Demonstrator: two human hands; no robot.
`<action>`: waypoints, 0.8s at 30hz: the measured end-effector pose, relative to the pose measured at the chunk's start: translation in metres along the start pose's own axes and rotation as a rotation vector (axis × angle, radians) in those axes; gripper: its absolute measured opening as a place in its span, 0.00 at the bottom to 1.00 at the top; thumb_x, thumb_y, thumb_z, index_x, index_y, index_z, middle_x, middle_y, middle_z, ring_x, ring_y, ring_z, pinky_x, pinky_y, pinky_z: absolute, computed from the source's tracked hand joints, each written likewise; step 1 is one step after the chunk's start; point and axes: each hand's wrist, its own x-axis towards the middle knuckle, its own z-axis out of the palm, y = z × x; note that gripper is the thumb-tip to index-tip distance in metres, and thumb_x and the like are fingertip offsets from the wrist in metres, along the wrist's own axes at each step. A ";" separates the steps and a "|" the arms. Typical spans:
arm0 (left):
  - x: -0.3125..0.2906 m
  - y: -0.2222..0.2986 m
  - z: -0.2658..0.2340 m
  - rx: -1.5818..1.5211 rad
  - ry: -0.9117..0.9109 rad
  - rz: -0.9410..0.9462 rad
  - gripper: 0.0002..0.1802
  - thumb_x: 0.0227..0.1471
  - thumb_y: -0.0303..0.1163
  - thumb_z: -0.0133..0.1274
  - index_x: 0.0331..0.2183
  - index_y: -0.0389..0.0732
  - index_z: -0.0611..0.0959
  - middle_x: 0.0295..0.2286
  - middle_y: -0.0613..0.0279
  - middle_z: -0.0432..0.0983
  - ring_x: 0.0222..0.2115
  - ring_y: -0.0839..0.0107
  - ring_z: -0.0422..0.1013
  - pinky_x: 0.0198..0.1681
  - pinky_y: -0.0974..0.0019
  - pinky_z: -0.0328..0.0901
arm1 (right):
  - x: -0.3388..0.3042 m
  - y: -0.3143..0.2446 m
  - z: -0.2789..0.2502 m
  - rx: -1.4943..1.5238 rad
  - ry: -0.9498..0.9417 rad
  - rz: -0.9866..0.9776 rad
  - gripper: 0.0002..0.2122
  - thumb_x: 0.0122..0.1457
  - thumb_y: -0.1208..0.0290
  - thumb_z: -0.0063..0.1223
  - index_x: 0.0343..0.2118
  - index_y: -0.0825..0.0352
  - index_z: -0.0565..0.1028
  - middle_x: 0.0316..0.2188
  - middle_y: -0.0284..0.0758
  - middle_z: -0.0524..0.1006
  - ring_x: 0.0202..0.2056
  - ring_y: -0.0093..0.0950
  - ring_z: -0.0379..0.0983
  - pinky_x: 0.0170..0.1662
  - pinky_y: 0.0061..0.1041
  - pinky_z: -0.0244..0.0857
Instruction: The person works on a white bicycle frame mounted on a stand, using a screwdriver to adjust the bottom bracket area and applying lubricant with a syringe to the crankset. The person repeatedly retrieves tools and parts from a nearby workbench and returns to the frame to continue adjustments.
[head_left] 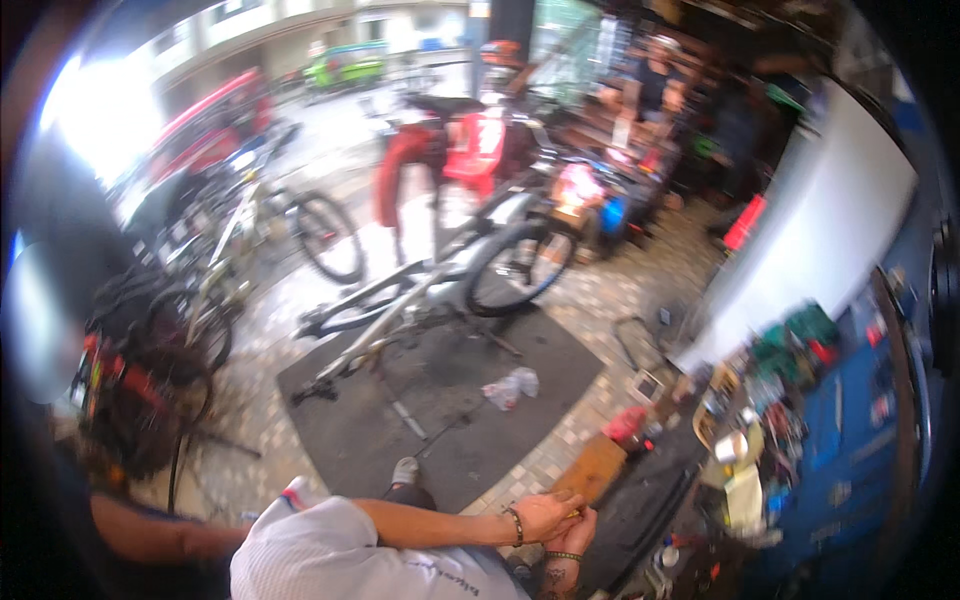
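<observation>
My left hand [544, 517] reaches across from the left, a dark beaded bracelet at its wrist. Its fingers meet those of my right hand [574, 533], which comes up from the lower edge with a bracelet and a dark wrist marking. Both hands are closed, fingertips together around something small and yellowish that is too blurred to name. Just beyond them lies a flat orange-brown board [590, 468] on a dark bench surface [655, 490]. A red crumpled item [626, 424] sits at the board's far end.
Cluttered tools and containers cover the blue bench [835, 440] at right, with a white cup [731, 447] among them. A bicycle frame with a wheel [520, 268] stands over a dark mat [450, 400]. A plastic bag [510, 388] lies there. A red chair [474, 150] and people are farther back.
</observation>
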 end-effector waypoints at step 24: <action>-0.175 -0.331 -0.343 -1.266 1.550 -0.605 0.14 0.62 0.24 0.62 0.49 0.36 0.81 0.41 0.56 0.85 0.41 0.69 0.81 0.38 0.64 0.80 | 0.059 0.232 0.359 -0.536 -0.400 0.245 0.05 0.73 0.67 0.51 0.44 0.61 0.74 0.34 0.33 0.76 0.34 0.28 0.75 0.38 0.29 0.71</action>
